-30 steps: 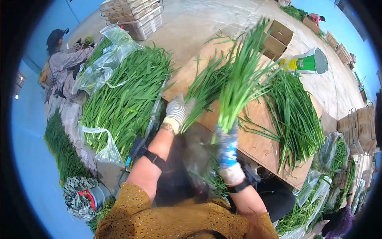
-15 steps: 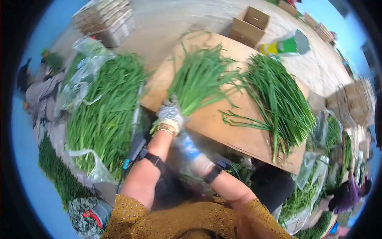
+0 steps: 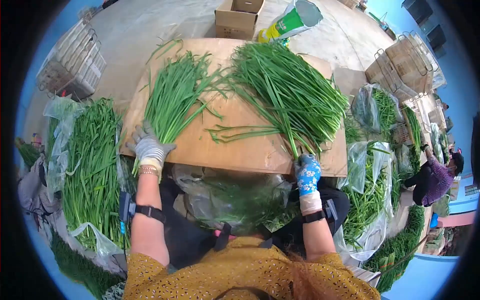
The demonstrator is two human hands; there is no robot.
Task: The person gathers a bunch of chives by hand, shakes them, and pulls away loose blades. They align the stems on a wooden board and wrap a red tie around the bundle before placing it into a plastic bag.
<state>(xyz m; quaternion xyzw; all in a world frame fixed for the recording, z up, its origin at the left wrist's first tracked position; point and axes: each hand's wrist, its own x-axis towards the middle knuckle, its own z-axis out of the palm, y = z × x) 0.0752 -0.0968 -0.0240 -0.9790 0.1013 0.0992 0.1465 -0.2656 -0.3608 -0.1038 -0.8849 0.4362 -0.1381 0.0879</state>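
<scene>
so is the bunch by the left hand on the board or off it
Mostly on: the leaves lie across the board, while stem ends show past its near edge by the left hand.

Bunch of stalks point(image 3: 172, 97) on the left of a board point(image 3: 240, 154), heap of stalks point(image 3: 292, 92) on its right, cardboard box point(image 3: 234, 24) beyond the far edge, left greens point(image 3: 92, 175) and right greens point(image 3: 366, 197) beside it, crates point(image 3: 406, 62) behind the latter.

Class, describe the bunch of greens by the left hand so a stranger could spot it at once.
Find the wooden board in the middle of the view. On its left side, the bunch of greens fans away from the striped-gloved left hand. It is smaller than the heap to its right.
</scene>
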